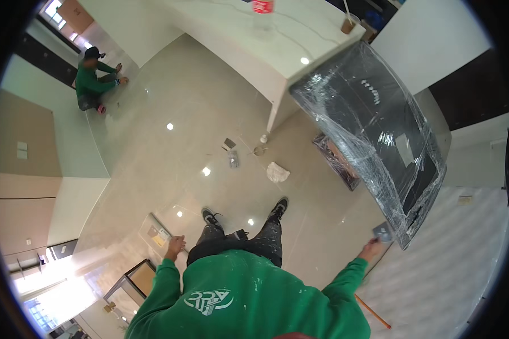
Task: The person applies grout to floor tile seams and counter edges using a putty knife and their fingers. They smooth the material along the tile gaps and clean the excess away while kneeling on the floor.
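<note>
My right hand [370, 249] is closed on a small flat grey square piece [382, 231], whose exact kind I cannot make out. It is held beside the lower corner of a large dark panel [379, 121] wrapped in clear plastic film, which leans against the white counter [249, 53]. My left hand [176, 246] hangs at my side with its fingers loosely apart and nothing visible in them. Below it on the floor lies a flat rectangular item [156, 231] with a yellow patch.
On the glossy floor ahead lie a crumpled white cloth [277, 172], a clear plastic packet [233, 159] and a roll of tape [259, 151]. A smaller wrapped piece [336, 161] rests under the panel. Another person [96, 82] in green crouches by the far left wall. A dark-framed item [131, 285] stands behind left.
</note>
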`<action>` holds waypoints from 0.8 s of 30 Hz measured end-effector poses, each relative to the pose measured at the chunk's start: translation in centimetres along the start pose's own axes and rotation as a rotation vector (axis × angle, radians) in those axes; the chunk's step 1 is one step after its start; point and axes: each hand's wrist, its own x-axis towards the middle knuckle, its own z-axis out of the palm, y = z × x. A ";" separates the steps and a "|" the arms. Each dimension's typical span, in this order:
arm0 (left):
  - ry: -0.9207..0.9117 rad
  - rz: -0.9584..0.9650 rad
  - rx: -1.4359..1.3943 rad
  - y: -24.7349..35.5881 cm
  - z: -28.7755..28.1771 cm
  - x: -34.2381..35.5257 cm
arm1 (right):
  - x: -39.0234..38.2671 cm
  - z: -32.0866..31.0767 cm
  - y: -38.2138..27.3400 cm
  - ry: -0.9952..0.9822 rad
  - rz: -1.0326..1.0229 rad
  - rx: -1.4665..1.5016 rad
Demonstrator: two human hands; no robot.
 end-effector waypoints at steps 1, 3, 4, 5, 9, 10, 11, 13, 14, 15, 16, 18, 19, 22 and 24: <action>-0.036 0.040 -0.086 -2.0 2.0 1.4 | 1.5 0.3 -0.1 0.339 -0.212 -0.024; -0.092 0.022 -0.169 2.1 7.3 9.3 | 5.2 6.8 6.5 0.404 -0.235 0.284; -0.224 0.056 -0.234 3.3 11.2 13.5 | 5.3 6.1 8.8 0.397 -0.229 0.268; -0.311 0.019 -0.237 1.0 14.3 15.1 | 3.3 4.4 10.8 0.489 -0.160 0.322; -0.238 -0.114 -0.420 -3.1 10.6 15.6 | 1.5 6.7 22.5 0.657 0.106 0.371; -0.229 -0.114 -0.449 -4.0 8.5 16.4 | 1.1 7.6 24.7 0.648 0.154 0.314; -0.223 -0.113 -0.475 -4.8 6.5 17.2 | 0.9 8.6 26.5 0.639 0.197 0.261; -0.219 -0.129 -0.491 -5.0 3.5 19.2 | 1.5 10.3 27.6 0.626 0.150 0.198; -0.193 -0.183 -0.512 -5.3 2.7 20.7 | 2.3 11.1 27.0 0.604 0.134 0.189; -0.171 -0.236 -0.536 -5.3 2.2 22.2 | 3.2 12.2 26.2 0.580 0.112 0.180; -0.154 -0.257 -0.557 -4.9 1.6 23.5 | 3.5 13.6 25.8 0.540 0.083 0.134; -0.172 -0.241 -0.563 -3.0 0.5 25.4 | 4.5 16.7 24.6 0.466 0.030 0.076; -0.198 -0.227 -0.575 -1.8 0.1 26.1 | 5.3 18.1 24.2 0.430 0.005 0.060; -0.212 -0.132 -0.574 3.7 -0.5 27.7 | 8.7 24.2 25.1 0.385 -0.029 -0.042; -0.203 -0.090 -0.590 7.1 -2.1 28.7 | 11.3 28.4 28.0 0.364 0.029 -0.063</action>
